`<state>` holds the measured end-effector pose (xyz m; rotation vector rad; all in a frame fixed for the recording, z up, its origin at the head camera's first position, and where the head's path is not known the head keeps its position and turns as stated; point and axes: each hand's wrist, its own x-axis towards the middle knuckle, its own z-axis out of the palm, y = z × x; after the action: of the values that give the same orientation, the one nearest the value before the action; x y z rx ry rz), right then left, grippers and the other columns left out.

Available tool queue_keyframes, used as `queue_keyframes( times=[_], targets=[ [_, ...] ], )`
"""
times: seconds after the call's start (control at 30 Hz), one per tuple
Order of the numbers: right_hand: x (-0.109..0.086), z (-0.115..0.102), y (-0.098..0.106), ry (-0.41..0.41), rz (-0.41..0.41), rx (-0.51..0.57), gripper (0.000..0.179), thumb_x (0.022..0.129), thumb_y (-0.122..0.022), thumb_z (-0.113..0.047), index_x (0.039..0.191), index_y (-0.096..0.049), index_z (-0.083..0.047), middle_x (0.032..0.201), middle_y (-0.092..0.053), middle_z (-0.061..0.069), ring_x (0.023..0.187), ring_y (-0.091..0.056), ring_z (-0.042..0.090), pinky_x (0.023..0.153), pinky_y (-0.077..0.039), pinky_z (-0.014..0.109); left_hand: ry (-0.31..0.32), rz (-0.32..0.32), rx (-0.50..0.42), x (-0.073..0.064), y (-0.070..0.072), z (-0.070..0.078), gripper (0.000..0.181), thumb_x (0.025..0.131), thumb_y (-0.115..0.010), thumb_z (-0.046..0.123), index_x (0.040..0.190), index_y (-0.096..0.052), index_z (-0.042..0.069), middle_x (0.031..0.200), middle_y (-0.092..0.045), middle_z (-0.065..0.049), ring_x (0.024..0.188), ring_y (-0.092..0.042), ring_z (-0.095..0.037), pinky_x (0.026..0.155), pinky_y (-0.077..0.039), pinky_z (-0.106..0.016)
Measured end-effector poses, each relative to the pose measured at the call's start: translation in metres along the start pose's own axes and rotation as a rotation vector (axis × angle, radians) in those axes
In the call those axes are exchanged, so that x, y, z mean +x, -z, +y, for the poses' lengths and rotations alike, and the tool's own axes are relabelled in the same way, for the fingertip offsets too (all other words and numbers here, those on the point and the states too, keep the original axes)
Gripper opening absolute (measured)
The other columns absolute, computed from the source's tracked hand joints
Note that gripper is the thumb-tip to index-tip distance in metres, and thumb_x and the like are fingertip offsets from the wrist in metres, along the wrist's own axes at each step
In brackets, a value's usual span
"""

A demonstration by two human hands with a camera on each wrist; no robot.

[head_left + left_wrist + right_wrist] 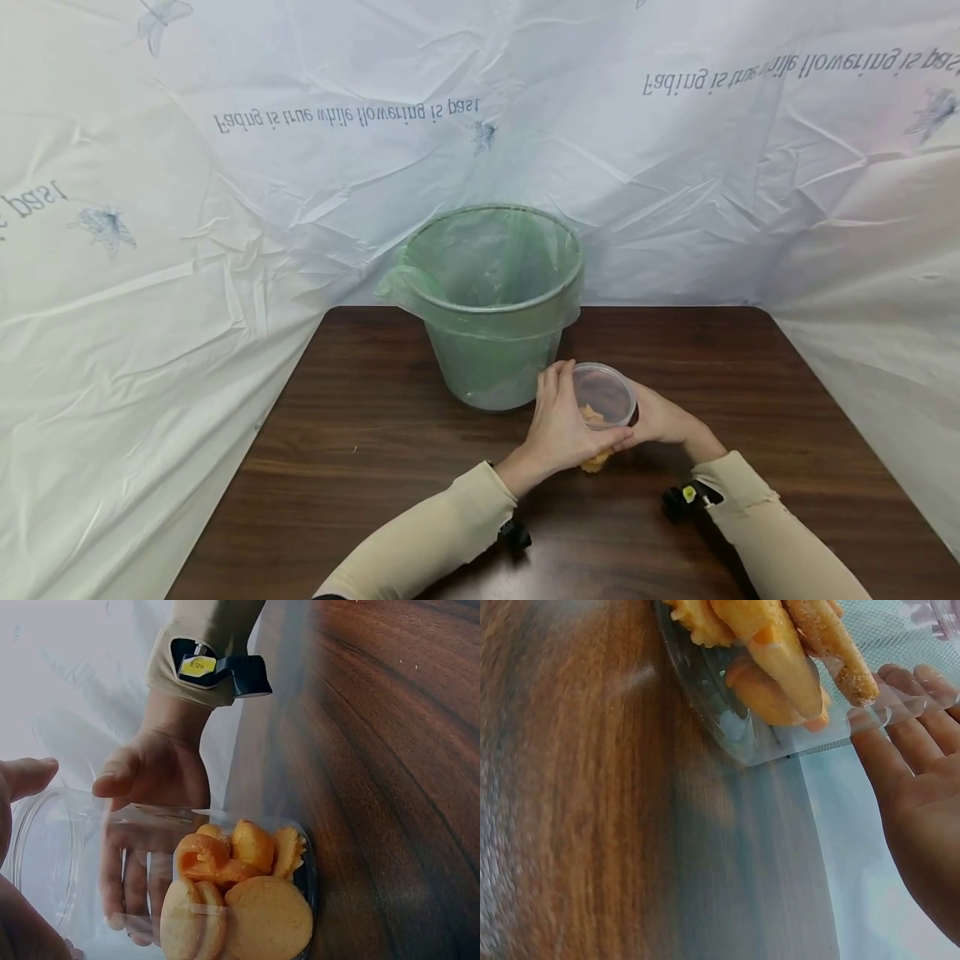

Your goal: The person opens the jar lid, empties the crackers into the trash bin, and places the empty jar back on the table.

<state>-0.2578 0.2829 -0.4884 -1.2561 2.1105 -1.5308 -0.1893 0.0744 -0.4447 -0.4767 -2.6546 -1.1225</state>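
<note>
A clear plastic jar [609, 392] stands on the table just right of the bin, its round rim uppermost. My left hand [558, 425] grips it from the left, with the thumb along the near side. From the right my right hand [660, 415] holds it, its far fingers hidden in the head view. Through the wall in the left wrist view, fingers of the right hand [154, 825] lie behind the jar. Round biscuits [268, 919] and a twisted orange snack [214, 859] sit low inside. A sugared stick [836, 652] leans within, seen in the right wrist view.
A bin [495, 362] lined with a thin green bag [442, 300] stands behind the hands, left of the jar. The dark wooden table [337, 467] has rounded back corners. White printed plastic sheeting [675, 167] hangs behind and at both sides.
</note>
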Motion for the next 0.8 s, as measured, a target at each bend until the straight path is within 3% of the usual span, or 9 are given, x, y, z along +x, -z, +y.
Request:
queue_keyframes(
  times=[0.5, 0.8],
  targets=[
    [-0.0007, 0.0036, 0.0012, 0.007, -0.002, 0.005, 0.105, 0.065, -0.087, 0.001, 0.151, -0.026, -0.001, 0.139, -0.045, 0.028, 0.115, -0.056, 0.036, 0.094, -0.049, 0.033, -0.001, -0.048, -0.04, 0.0018, 0.0059, -0.0025, 0.112, 0.067, -0.081, 0.06, 0.151, -0.027, 0.01, 0.146, -0.035, -0.008, 0.132, -0.037, -0.022, 0.101, -0.045, -0.039],
    [-0.0015, 0.001, 0.0017, -0.015, 0.027, -0.059, 0.104, 0.065, -0.088, -0.003, 0.151, -0.029, -0.005, 0.14, -0.047, 0.023, 0.117, -0.055, 0.03, 0.094, -0.048, 0.03, 0.028, -0.018, -0.041, 0.0022, 0.002, -0.0006, 0.116, 0.062, -0.082, 0.065, 0.15, -0.028, 0.013, 0.145, -0.034, -0.004, 0.13, -0.037, -0.02, 0.099, -0.045, -0.04]
  ],
)
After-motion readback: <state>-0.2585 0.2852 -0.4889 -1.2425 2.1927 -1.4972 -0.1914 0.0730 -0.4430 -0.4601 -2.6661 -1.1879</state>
